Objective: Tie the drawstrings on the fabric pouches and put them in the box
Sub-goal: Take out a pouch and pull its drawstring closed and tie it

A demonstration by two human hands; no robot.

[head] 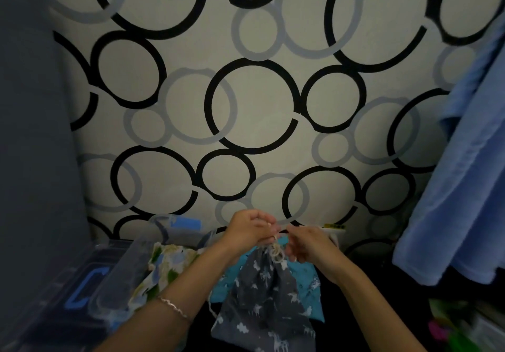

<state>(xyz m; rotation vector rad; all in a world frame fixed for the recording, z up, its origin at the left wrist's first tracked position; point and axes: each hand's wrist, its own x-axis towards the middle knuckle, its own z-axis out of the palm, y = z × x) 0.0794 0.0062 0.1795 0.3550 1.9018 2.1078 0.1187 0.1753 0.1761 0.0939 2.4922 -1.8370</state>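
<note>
A grey pouch (266, 305) printed with white animals hangs in front of me, its neck gathered. A pale drawstring (276, 252) loops at that neck. My left hand (250, 230) pinches the cord above the neck. My right hand (307, 243) pinches the cord just to the right. A teal pouch (308, 283) lies under the grey one. A floral green and blue pouch (166, 265) lies in the clear plastic box (128, 267) at the left.
The box's clear lid with a blue latch (79, 294) lies at the lower left. Blue cloth (461, 201) hangs down the right side. A wall patterned with black and grey rings (251, 105) stands behind. Bright green and pink items (453, 327) sit at the lower right.
</note>
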